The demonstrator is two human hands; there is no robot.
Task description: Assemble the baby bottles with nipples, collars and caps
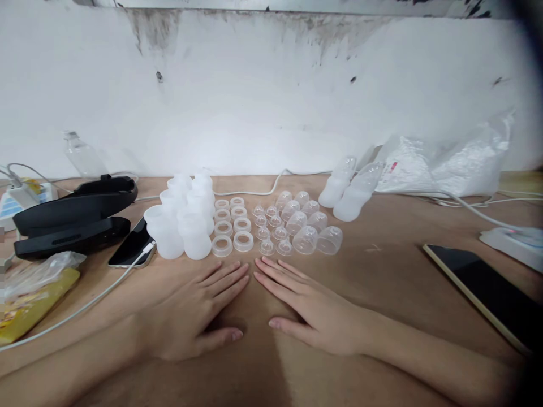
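Both hands lie flat on the brown table, palms down and holding nothing. My left hand [203,308] is in front of the white bottles [197,234] and the translucent rings [223,246], which stand in rows. My right hand [309,308] rests before the clear nipples [284,246] and the rows of clear domed caps [304,240]. Its fingertips are close to those of my left hand, not touching. Behind the caps at the right, two white bottles with clear caps on top [350,203] stand together.
Black headset-like devices [76,212], a cabled phone [131,246] and a yellow packet [38,299] lie left. On the right are a larger dark-screened device [479,288], a white power strip [513,246] and clear bags with white contents [449,167]. A clear bottle [82,155] stands back left.
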